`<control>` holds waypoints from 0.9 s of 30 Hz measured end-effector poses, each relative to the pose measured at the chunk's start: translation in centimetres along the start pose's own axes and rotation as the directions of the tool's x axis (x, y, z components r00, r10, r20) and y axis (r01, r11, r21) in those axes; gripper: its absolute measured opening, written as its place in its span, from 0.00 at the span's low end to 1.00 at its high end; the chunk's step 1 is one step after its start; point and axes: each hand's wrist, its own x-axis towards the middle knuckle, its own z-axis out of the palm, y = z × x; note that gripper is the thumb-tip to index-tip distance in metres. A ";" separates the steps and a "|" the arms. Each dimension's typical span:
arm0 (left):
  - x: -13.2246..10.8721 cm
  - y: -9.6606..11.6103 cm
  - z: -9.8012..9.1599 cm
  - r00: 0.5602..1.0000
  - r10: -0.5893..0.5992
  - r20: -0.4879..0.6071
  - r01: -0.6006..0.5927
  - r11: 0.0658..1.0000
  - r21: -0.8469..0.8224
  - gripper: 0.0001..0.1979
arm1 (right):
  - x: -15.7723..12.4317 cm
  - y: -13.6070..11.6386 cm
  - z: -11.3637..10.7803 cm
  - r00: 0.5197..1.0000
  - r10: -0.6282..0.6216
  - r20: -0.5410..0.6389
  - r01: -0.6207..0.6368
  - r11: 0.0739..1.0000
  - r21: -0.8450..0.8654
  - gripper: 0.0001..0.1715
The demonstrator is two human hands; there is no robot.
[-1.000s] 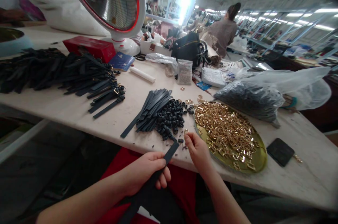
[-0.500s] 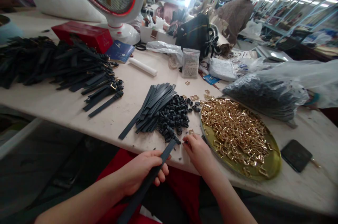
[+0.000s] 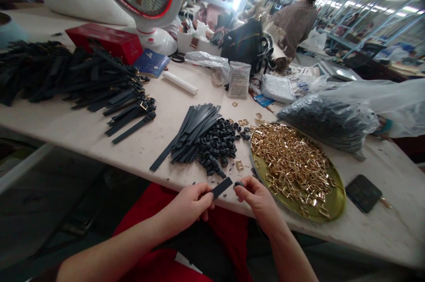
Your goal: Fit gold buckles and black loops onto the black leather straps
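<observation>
My left hand (image 3: 195, 202) is closed around a dark strap (image 3: 222, 187), whose flat end points up and right over the table's front edge. Just right of that end, my right hand (image 3: 254, 193) pinches a small black loop (image 3: 238, 184) between thumb and fingers; strap and loop are apart. Beyond both hands lies a heap of black loops (image 3: 221, 142), with a fanned stack of dark straps (image 3: 192, 133) against its left side. Gold buckles (image 3: 295, 158) fill much of a round gold tray (image 3: 338, 211) to the right of my right hand.
Finished-looking straps with buckles (image 3: 109, 83) are piled at the left. Behind stand a red box (image 3: 104, 43), a fan (image 3: 149, 29) and a black bag (image 3: 242, 43). A clear plastic bag (image 3: 332, 113) and a dark phone-like slab (image 3: 363, 193) lie right. A person (image 3: 295, 21) is in the background.
My right hand has come away from the loop heap's edge with a black loop in its fingers. The strap in my left hand has dropped slightly, and less of its end sticks out.
</observation>
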 end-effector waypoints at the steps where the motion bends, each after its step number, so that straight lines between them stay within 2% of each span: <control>1: -0.1 0.2 0.2 0.999 0.039 -0.011 -0.038 0.998 0.048 0.10 | -0.4 -0.1 0.3 0.999 0.025 0.028 -0.028 0.994 0.107 0.18; 3: -0.6 0.6 0.5 0.994 0.099 -0.036 -0.092 0.983 0.157 0.10 | -1.1 -0.1 0.9 0.997 0.053 0.051 -0.065 0.959 0.277 0.19; 6: -1.5 0.7 0.8 0.982 0.166 -0.093 -0.134 0.949 0.287 0.11 | -1.6 0.4 1.8 0.996 0.085 0.022 -0.086 0.890 0.448 0.20; 10: -2.2 -0.1 1.2 0.977 0.178 -0.117 -0.144 0.956 0.257 0.11 | -1.9 0.9 2.8 0.994 0.102 -0.026 -0.070 0.832 0.550 0.20; 12: -2.2 -0.6 1.4 0.985 0.139 -0.102 -0.117 0.973 0.197 0.11 | -2.1 1.1 3.1 0.993 0.107 -0.046 -0.063 0.829 0.556 0.21; 15: -2.1 -1.1 1.6 0.999 0.023 -0.048 -0.020 0.998 0.058 0.11 | -2.5 1.4 3.4 0.994 0.096 -0.057 -0.056 0.872 0.486 0.21; 18: -2.0 -1.3 1.7 0.994 -0.107 0.029 0.109 0.990 -0.087 0.12 | -2.7 1.9 3.5 0.995 0.094 -0.039 -0.068 0.901 0.429 0.21; 20: -1.9 -1.3 1.8 0.990 -0.137 0.043 0.142 0.980 -0.137 0.13 | -2.9 2.0 3.5 0.994 0.103 -0.025 -0.083 0.899 0.429 0.21; 23: -1.8 -1.5 1.8 0.991 -0.129 0.021 0.130 0.986 -0.106 0.11 | -3.0 1.9 3.4 0.990 0.137 0.023 -0.133 0.886 0.444 0.21; 27: -1.6 -1.7 1.5 0.999 -0.040 -0.020 0.042 0.989 0.141 0.11 | -3.2 1.7 3.2 0.988 0.144 0.049 -0.152 0.905 0.396 0.22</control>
